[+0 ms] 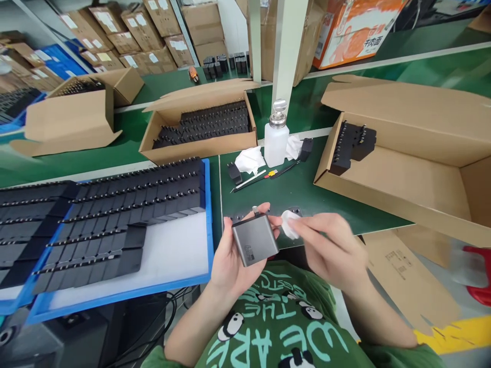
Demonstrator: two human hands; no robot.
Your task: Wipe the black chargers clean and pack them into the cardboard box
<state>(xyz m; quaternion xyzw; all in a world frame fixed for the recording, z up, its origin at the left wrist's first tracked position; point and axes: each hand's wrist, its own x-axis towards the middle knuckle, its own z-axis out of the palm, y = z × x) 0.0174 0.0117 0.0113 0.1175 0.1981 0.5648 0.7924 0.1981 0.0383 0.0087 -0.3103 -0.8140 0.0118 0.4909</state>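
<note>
As held: one charger (255, 239), one wipe (289, 224).

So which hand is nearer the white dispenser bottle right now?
Right, by a small margin. The right hand, pinching a white wipe, sits below and right of the bottle; the left hand, holding the grey charger, is lower and left.

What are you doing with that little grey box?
The left hand holds a grey charger block over the green bench. The right hand presses a small white wipe against its side. A blue tray of black chargers sits to the left, and a white pump bottle stands behind.
</note>
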